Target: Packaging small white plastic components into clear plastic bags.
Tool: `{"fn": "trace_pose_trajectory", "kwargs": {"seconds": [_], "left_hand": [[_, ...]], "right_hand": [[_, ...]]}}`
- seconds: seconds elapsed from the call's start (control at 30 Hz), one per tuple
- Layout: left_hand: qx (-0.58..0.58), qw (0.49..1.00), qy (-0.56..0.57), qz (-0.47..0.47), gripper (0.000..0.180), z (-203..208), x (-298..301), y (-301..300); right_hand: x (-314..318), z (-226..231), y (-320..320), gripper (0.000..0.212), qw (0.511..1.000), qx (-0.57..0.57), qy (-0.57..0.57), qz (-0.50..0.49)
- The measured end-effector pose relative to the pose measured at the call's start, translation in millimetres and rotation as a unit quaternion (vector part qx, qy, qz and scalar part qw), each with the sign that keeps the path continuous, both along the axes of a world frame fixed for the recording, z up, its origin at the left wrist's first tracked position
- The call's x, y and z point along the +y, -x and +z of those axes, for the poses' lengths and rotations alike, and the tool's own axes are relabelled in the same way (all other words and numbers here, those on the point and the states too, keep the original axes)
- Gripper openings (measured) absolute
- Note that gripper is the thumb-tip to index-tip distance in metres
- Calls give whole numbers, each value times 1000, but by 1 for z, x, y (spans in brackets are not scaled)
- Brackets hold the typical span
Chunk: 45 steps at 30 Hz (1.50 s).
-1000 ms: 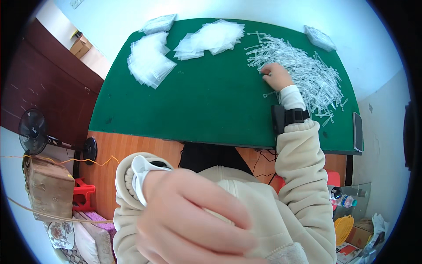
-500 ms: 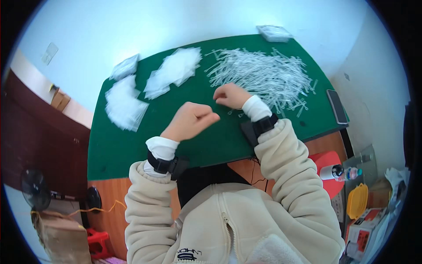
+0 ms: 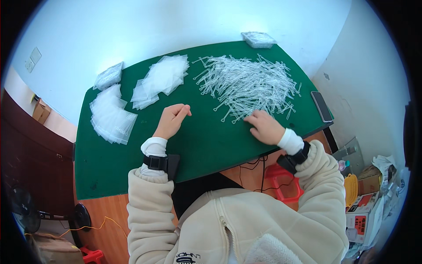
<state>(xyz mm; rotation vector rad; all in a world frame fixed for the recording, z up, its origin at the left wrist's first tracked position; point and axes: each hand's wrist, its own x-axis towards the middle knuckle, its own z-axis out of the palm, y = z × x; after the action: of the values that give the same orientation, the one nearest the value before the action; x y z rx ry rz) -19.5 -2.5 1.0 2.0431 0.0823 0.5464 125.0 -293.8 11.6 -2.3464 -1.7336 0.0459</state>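
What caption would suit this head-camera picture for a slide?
Seated at a green table, the right hand reaches into a heap of clear plastic sticks; the left hand rests near stacked clear bags.

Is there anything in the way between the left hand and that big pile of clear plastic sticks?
Nothing visible. Only bare green table lies between the left hand and the pile of clear plastic sticks. The right hand already rests at the pile's near edge, off to the side.
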Motion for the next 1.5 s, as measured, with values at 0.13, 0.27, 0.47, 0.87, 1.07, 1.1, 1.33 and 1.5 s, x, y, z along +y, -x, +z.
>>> {"fn": "trace_pose_trajectory", "kwargs": {"seconds": [0.13, 0.27, 0.47, 0.87, 1.07, 1.1, 1.33, 1.5], "left_hand": [[27, 1000, -7, 0, 34, -2, 0, 4], [32, 999, -25, 12, 35, -3, 2, 6], [10, 999, -48, 8, 26, -15, 7, 0], [70, 995, -77, -5, 22, -7, 1, 6], [83, 991, -100, -11, 24, -8, 2, 3], [72, 993, -97, -5, 24, -5, 2, 7], [58, 994, -91, 8, 24, -11, 4, 4], [52, 994, -94, 12, 24, -11, 5, 6]], "right_hand": [[31, -5, -49, 42, 997, -36, 39, -48], [68, -4, -111, 48, 997, -10, 64, -50], [69, 28, -148, 42, 995, 59, 69, -37], [-76, 38, -110, 22, 920, 256, 276, -110], [-72, 17, -137, 34, 980, 91, 171, -54], [-63, 18, -143, 34, 981, 83, 167, -52], [15, -2, -171, 46, 992, 107, 61, -1], [70, 6, -137, 50, 984, 159, 41, 74]]}}
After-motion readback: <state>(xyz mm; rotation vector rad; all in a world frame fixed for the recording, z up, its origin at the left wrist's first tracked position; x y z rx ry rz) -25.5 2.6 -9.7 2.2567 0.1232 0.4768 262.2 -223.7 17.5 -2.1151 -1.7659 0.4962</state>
